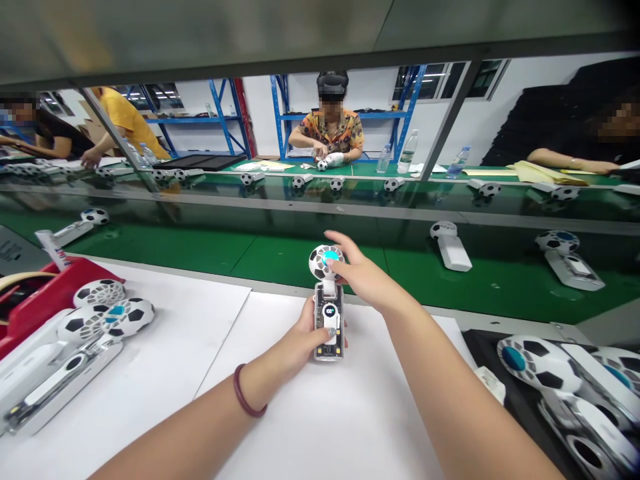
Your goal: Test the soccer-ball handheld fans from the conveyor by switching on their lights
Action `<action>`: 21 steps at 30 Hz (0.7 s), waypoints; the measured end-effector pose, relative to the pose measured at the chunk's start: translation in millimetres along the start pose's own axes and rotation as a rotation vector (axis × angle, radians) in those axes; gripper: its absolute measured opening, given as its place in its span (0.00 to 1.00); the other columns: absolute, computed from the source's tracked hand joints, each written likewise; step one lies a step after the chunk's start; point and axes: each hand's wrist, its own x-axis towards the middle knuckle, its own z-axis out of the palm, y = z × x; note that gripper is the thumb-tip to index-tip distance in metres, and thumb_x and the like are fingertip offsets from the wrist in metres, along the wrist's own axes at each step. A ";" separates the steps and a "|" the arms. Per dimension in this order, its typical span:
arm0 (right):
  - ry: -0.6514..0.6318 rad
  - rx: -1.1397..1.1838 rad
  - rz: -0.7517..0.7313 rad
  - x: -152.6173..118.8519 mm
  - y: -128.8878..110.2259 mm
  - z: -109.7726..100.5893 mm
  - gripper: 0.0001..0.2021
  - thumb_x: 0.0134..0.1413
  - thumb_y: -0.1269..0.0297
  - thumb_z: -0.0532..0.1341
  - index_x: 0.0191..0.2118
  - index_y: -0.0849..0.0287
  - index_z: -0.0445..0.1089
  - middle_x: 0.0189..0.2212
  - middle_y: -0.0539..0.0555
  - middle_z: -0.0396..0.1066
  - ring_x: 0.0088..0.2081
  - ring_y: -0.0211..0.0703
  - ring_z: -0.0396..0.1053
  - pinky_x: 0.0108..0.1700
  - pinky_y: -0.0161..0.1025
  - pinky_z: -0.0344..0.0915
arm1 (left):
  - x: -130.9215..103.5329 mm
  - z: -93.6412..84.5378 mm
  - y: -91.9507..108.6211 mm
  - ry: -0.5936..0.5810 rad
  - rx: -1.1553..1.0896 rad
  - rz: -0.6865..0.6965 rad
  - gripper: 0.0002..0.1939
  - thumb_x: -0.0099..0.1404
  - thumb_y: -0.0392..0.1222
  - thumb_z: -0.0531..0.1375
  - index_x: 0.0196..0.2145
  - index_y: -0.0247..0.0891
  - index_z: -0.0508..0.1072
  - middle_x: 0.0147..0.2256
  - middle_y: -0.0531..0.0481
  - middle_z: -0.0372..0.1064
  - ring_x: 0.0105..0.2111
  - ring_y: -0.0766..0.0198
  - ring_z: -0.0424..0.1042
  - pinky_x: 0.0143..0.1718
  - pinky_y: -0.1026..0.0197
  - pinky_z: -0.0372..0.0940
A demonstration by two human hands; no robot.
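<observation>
A handheld fan [329, 303] with a football-patterned round head and a clear-fronted body stands upright over the white work surface. Its small round display is lit. My left hand [304, 337] is wrapped round the body, thumb on the front below the display. At the fan's head, my right hand [361, 270] has its thumb on the blue centre and its other fingers reaching behind and above; whether they grip the head is partly hidden.
More football fans [117, 317] lie at the left beside a red holder [65, 293]. Several others fill a black tray [483, 347] at the right. Ahead, a green conveyor [260, 250] carries spaced fans. People sit beyond it, near bottles [409, 150].
</observation>
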 end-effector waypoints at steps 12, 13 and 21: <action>-0.265 0.621 0.356 5.6 41.9 18.4 0.13 0.46 0.64 0.63 0.39 0.65 0.70 0.37 0.60 0.72 0.36 0.43 0.70 0.36 0.37 0.69 | -1.8 -8.6 8.6 -0.098 0.027 -0.049 0.34 0.56 0.35 0.58 0.55 0.48 0.44 0.37 0.49 0.62 0.30 0.58 0.71 0.34 0.51 0.64; -0.269 0.620 0.357 5.8 42.0 18.6 0.10 0.45 0.66 0.63 0.36 0.65 0.71 0.36 0.59 0.72 0.34 0.42 0.70 0.36 0.37 0.69 | -1.6 -9.2 8.0 -0.100 0.026 -0.044 0.34 0.57 0.35 0.58 0.55 0.49 0.44 0.37 0.49 0.62 0.31 0.58 0.71 0.34 0.50 0.64; -0.227 0.676 0.351 5.4 40.9 19.9 0.09 0.37 0.69 0.66 0.30 0.65 0.71 0.30 0.55 0.71 0.29 0.39 0.69 0.33 0.35 0.68 | -1.7 -8.5 7.3 -0.107 0.021 -0.046 0.35 0.57 0.37 0.59 0.56 0.47 0.42 0.37 0.49 0.62 0.30 0.59 0.71 0.34 0.51 0.64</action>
